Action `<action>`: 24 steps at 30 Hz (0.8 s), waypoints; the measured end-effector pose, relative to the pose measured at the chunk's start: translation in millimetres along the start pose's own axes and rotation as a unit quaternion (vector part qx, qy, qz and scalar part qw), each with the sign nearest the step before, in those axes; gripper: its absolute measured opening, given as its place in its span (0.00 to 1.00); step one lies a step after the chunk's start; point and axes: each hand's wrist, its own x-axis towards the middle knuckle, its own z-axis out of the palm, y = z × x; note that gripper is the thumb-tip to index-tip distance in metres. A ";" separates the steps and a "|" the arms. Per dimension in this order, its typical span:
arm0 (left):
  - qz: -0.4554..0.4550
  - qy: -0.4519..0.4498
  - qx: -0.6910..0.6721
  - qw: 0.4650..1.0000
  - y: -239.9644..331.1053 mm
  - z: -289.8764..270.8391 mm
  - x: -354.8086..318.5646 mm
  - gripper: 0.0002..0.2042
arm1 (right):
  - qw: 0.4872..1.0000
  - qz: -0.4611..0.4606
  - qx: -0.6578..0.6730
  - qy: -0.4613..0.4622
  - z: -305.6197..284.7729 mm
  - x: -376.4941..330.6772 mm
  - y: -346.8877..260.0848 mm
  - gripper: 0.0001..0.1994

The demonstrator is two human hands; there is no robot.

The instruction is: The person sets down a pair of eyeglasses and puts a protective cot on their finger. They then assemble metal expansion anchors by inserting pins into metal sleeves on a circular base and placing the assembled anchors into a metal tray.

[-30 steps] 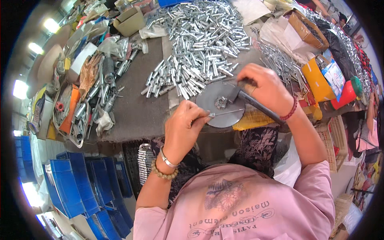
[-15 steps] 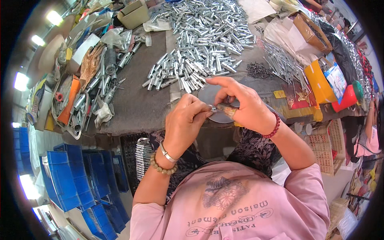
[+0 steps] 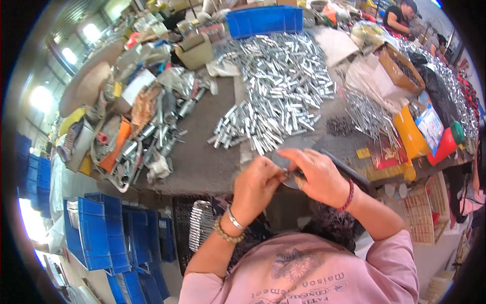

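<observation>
your left hand [image 3: 257, 187] is pinched narrow, thumb against fingers, on a small metal part [image 3: 286, 173] that is mostly hidden. the part sits right at the fingertips, not back in the palm, and its hidden end can't be told. your right hand [image 3: 324, 181] meets it from the other side, fingers curled close to the same spot with the index finger reaching forward over it; whether it also grips the part, you cannot tell from here. the part is just above a grey disc [image 3: 280, 160], which shows only in pieces around your hands. a dark handle [image 3: 348, 169] runs out beside your right hand. ahead, the pile of metal tubes [image 3: 276, 96] spreads over the table [image 3: 202, 164], near your fingers but apart from them, with dark screws [image 3: 340, 125] and thin rods [image 3: 368, 111] to its right.
</observation>
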 end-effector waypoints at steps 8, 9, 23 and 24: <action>-0.008 0.000 0.011 1.000 3.9 -1.0 0.2 0.07 | 0.990 -0.053 -0.132 -0.006 -0.7 2.2 -18.5 0.25; -0.005 0.000 0.013 1.000 1.8 0.5 -1.2 0.07 | 0.987 -0.065 -0.147 -0.017 -1.3 3.8 -21.0 0.24; -0.035 -0.022 -0.021 0.999 2.0 -1.5 3.1 0.06 | 0.981 -0.001 -0.191 0.022 -35.2 -16.9 -10.9 0.27; -0.057 -0.031 -0.022 0.998 6.1 -4.4 3.4 0.06 | 0.975 0.021 -0.217 0.040 -43.3 -24.3 -9.6 0.24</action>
